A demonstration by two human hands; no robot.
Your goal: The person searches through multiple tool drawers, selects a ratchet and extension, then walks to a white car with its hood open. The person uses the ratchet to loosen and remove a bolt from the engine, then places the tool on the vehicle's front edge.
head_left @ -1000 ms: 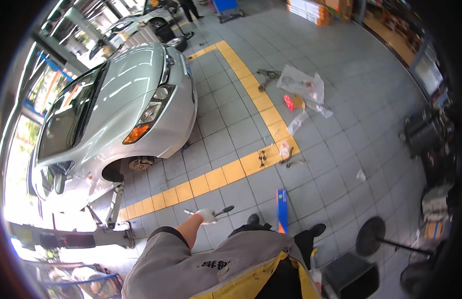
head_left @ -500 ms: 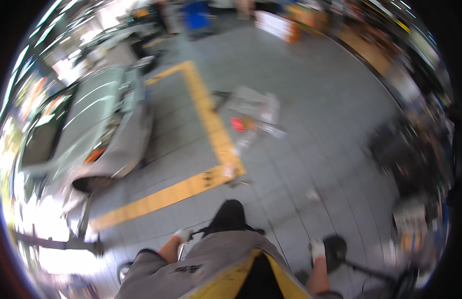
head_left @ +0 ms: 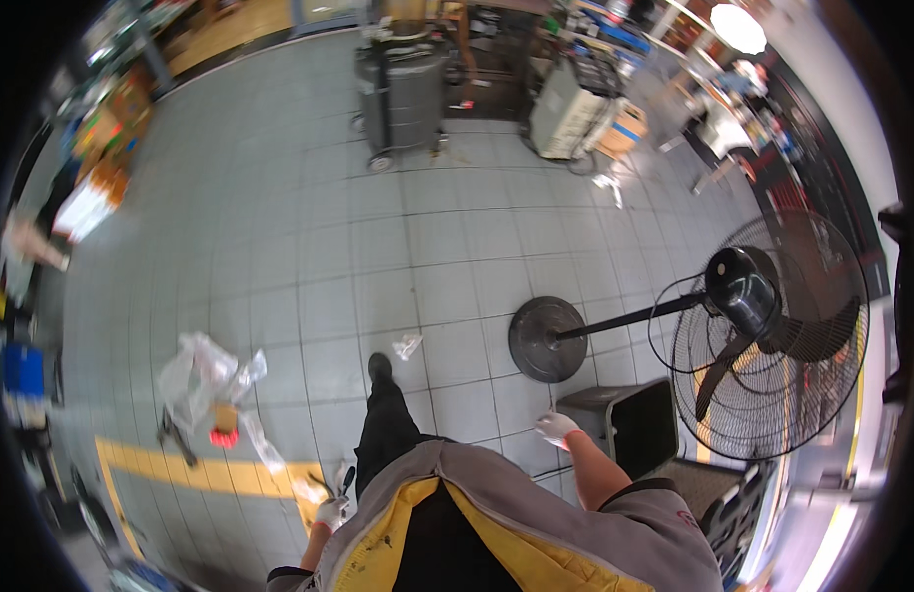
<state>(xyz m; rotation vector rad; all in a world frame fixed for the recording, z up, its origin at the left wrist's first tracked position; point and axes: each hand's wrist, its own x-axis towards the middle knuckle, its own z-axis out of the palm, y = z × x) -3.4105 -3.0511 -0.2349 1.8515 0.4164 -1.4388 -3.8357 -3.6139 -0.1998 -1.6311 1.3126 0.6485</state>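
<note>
My left hand (head_left: 330, 512), in a white glove, is closed around a slim dark-handled tool (head_left: 349, 481) whose kind I cannot make out. It hangs low beside my body, above the yellow floor line. My right hand (head_left: 555, 428), also white-gloved, is held out to the right, nearest a grey open-topped bin (head_left: 587, 403). Its fingers are too small and blurred to show whether they are curled or apart. One dark-trousered leg (head_left: 386, 419) is stretched forward on the tiles.
A black pedestal fan (head_left: 743, 296) leans in from the right on its round base (head_left: 548, 338). Clear plastic bags (head_left: 198, 375) and a red item (head_left: 223, 437) lie at left. A grey wheeled drum (head_left: 409, 104) and a pale machine (head_left: 573, 107) stand ahead.
My view has swung right; the car at left is out of sight and the plastic bags now lie at left. The fan and wheeled drum have come into fuller view.
</note>
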